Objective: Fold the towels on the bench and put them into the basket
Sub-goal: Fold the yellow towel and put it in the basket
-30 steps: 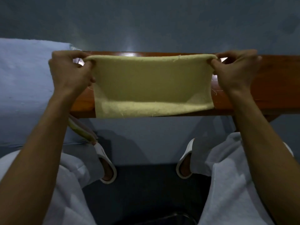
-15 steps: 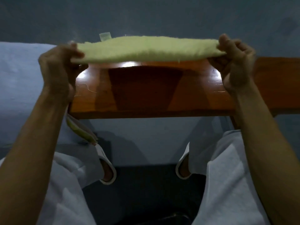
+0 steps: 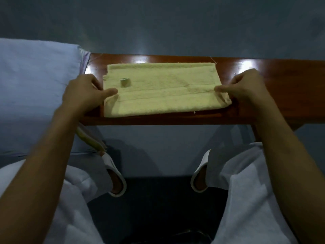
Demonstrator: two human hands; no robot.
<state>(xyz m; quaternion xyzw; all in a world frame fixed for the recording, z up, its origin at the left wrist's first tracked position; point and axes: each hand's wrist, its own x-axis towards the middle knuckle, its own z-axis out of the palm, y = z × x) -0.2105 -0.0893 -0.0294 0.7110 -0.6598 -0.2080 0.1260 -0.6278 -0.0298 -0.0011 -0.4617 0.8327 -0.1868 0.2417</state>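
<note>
A blue cloth (image 3: 35, 81) covered the surface's (image 3: 281, 81) left end. The left grip (image 3: 84, 95) pinched the yellow towel's (image 3: 163, 92) left short edge. The towel lay flat mid-surface, long axis running left-right, and the right grip (image 3: 246, 90) pinched its near right corner.

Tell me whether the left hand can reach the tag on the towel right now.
Probably yes. The left hand pinches the towel at its left edge, thumb lying beside the tag, nothing between them; it would need to let go first.
</note>
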